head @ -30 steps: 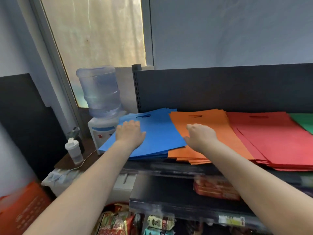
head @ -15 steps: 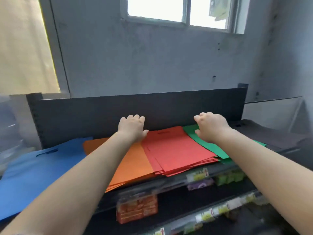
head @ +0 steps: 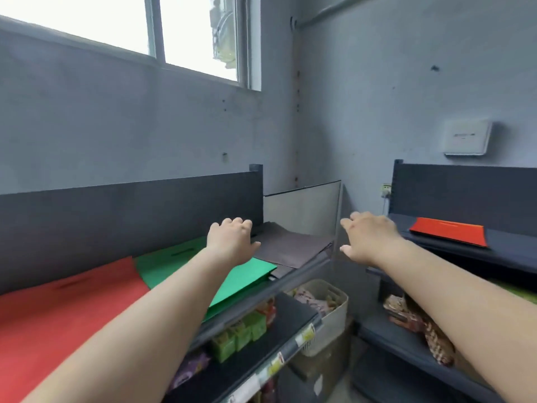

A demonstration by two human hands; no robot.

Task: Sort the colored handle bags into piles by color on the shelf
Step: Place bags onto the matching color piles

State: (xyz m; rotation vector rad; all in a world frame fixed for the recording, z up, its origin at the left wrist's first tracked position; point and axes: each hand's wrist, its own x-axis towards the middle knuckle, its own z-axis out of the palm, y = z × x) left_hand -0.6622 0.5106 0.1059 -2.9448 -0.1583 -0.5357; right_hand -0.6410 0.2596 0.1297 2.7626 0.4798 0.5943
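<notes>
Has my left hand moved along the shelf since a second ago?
Yes. The left hand was on the blue pile, then at the orange and red piles; now it is further right, at the green pile, beside the dark grey pile.

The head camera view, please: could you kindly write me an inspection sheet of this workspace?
Surface: dark metal top shelf, edge bare.
Job's things: flat red handle bags; flat green handle bags; dark grey handle bags; orange-red handle bag on the right-hand shelf.
Clutter: packaged snacks on lower shelves; white plastic basket.
Grip: left hand over the green pile; right hand in mid-air, both empty.
Cables: nothing seen clearly.
Surroundings: grey walls, window, white wall box.
</notes>
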